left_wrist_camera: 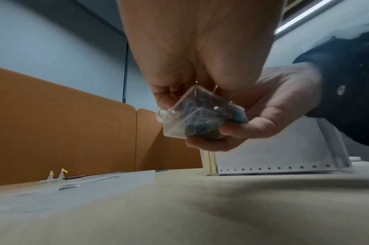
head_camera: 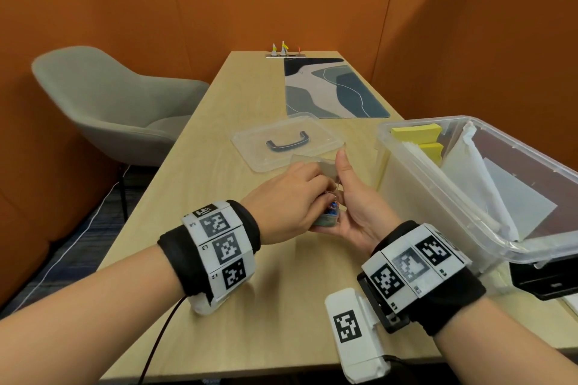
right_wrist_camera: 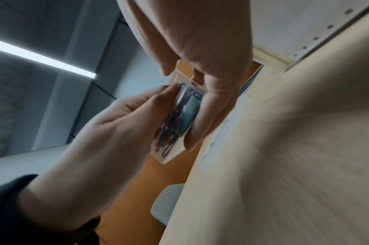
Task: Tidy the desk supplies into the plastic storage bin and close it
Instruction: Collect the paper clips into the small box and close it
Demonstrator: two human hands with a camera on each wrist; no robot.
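A small clear box of coloured paper clips (head_camera: pixel 328 218) (left_wrist_camera: pixel 200 114) (right_wrist_camera: pixel 179 119) hangs just above the desk between both hands. My right hand (head_camera: pixel 359 206) (left_wrist_camera: pixel 273 107) (right_wrist_camera: pixel 210 49) cradles it from below with fingers curled round it, thumb up against its raised clear flap. My left hand (head_camera: pixel 287 197) (left_wrist_camera: pixel 189 49) (right_wrist_camera: pixel 116 124) comes over the top, fingers curled onto the box and its clips; one clip pokes out by them. The open plastic storage bin (head_camera: pixel 384 134) (left_wrist_camera: pixel 273 159) stands at the right. Its clear lid (head_camera: pixel 250 141) (left_wrist_camera: pixel 74 184), with a dark handle, lies flat behind the hands.
Inside the bin are yellow sticky notes (head_camera: pixel 416 133) and white sheets (head_camera: pixel 484 184). A patterned desk mat (head_camera: pixel 331 87) lies farther back, with a socket strip (head_camera: pixel 284 53) at the far edge. A grey chair (head_camera: pixel 109 103) stands left. A black device (head_camera: pixel 547 278) sits by the bin.
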